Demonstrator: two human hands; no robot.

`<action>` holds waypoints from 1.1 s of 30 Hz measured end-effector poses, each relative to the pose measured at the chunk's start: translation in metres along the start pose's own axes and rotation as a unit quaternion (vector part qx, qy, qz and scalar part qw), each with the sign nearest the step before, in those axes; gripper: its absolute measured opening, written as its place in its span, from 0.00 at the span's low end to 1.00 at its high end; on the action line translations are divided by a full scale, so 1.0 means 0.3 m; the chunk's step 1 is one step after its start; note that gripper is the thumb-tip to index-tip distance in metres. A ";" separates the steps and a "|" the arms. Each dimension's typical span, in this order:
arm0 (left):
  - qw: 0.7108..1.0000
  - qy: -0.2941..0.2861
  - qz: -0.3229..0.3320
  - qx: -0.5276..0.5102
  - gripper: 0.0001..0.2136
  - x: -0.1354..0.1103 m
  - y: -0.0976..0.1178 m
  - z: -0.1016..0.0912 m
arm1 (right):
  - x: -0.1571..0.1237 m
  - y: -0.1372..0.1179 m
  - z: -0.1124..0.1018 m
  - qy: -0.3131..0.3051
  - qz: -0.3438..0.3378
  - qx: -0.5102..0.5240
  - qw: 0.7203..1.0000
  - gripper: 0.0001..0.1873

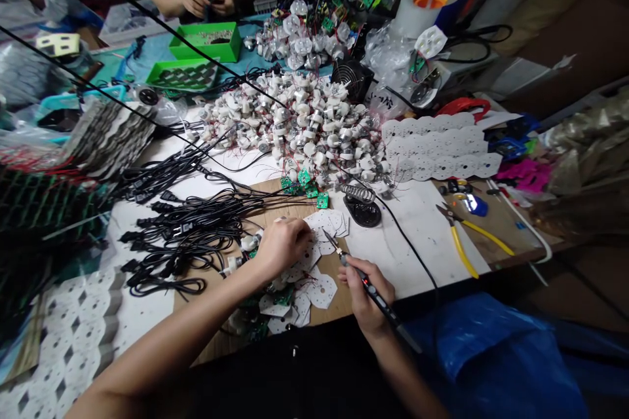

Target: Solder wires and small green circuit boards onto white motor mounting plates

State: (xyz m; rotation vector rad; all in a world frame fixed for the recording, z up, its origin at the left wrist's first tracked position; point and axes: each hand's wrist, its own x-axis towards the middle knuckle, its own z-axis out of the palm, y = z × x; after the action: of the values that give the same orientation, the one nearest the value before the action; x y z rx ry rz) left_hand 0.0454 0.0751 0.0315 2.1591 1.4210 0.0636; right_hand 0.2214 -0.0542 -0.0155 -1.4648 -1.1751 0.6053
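Observation:
My right hand [366,294] is wrapped round a black soldering iron [376,294] like a pen, its tip pointing up-left toward small white hexagonal boards [322,288] on a brown work board [275,216]. My left hand [282,245] is closed, fingers curled down on the white boards and a small part that I cannot make out. Small green circuit boards [299,184] lie just beyond.
A big heap of white motor parts [304,124] fills the table's middle. Black power cords [181,216] lie to the left, a soldering-iron stand [362,206] and yellow-handled pliers [464,242] to the right. Another person's hands [209,1] work behind green trays [206,42].

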 end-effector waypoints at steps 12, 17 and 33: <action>0.994 -0.033 -0.032 0.101 0.11 0.006 0.036 0.007 | 0.007 -0.002 -0.003 -0.043 -0.019 -0.027 0.999 0.09; 0.993 -0.039 -0.039 0.105 0.11 0.005 0.045 0.001 | 0.005 0.005 0.001 -0.051 -0.014 -0.032 0.998 0.09; 0.993 -0.045 -0.039 0.102 0.12 0.006 0.045 0.007 | 0.004 0.001 0.017 -0.027 -0.034 -0.028 0.999 0.08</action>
State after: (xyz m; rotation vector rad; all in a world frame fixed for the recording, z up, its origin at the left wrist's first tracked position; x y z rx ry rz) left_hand 0.0582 0.0719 0.0355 2.2334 1.5143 -0.2143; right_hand 0.2175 -0.0510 -0.0168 -1.4567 -1.2878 0.5719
